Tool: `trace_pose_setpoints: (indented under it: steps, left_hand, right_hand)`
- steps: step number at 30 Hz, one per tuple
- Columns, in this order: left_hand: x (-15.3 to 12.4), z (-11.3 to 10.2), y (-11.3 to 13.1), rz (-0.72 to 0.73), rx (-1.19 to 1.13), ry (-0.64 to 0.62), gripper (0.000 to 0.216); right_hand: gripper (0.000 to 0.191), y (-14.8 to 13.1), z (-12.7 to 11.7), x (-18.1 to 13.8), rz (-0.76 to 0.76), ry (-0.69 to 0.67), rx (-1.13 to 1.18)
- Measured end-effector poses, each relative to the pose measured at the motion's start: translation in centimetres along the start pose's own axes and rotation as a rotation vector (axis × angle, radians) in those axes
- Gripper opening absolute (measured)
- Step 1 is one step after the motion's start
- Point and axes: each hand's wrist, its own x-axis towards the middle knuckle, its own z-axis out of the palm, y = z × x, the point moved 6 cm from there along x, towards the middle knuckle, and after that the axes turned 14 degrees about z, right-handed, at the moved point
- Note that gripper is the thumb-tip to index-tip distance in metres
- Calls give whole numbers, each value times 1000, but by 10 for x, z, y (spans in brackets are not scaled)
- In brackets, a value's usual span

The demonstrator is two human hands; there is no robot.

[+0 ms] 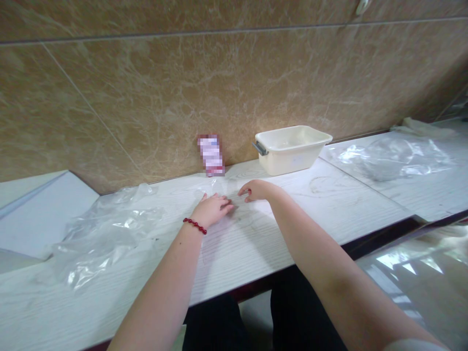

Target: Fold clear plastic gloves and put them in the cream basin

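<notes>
Okay, I see the left hand (212, 208) mid-frame, palm down, fingers spread, just below clear plastic film (209, 186); right hand (256, 190) near it, fingers curled, can't tell if gripping. Cream storage bin (287, 162) right of center on white wood-grain tabletop (252, 239).

The tub (288, 161) stands between plastic bags (113, 224) on the table (343, 204) (wall (226, 87) behind)

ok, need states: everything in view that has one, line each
left hand: palm down, fingers apart
right hand: fingers bent, grip unclear
cream tub: upright, open-topped
pixelated item: propped against wall, print unreadable
left clear plastic: crumpled, spread out
right clear plastic: crumpled
red bracelet: worn, left wrist
</notes>
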Motion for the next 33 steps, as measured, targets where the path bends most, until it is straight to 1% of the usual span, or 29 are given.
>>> trace_pose_setpoints:
  steps: [2,4,6,9,11,12,14,17,19,21,24,27,30,33]
  left_hand:
    - [-2,-1,-6,-16,-20,-11,30]
    - [-4,-10,-10,-25,-8,12,30]
    - [-11,-28,-12,-48,31,94,30]
    - [-32,-64,-8,-75,77,258,31]
    - [-52,-78,0,-76,69,308,29]
    - [-63,-79,4,-76,50,308,28]
    - [-84,-69,15,-59,-19,251,28]
    - [-113,-39,30,-56,-140,139,30]
    - [-127,-21,37,-69,-205,120,32]
    - [-136,-10,41,-101,-229,145,34]
    - [-140,-4,46,-125,-196,204,25]
    - [-138,-5,53,-115,-101,237,18]
    - [-132,-5,62,-85,-12,235,20]
    - [-128,-5,66,-79,15,226,20]
  right_hand:
    - [41,1,0,0,-6,-9,10]
    - [42,2,1,0,-4,-18,13]
    - [42,2,1,0,-3,-21,16]
    - [41,2,0,0,-16,-8,22]
    - [40,2,-1,0,-30,3,21]
    - [40,2,-1,0,-38,6,21]
    - [41,3,0,1,-50,4,34]
    - [42,7,0,3,-69,21,91]
    - [41,9,-3,5,-62,65,139]
    - [36,12,-8,6,-18,120,185]
    - [31,12,-18,2,57,181,228]
    - [29,8,-26,-11,61,206,201]
    - [28,4,-27,-39,3,231,153]
    - [26,-1,-16,-78,-108,263,165]
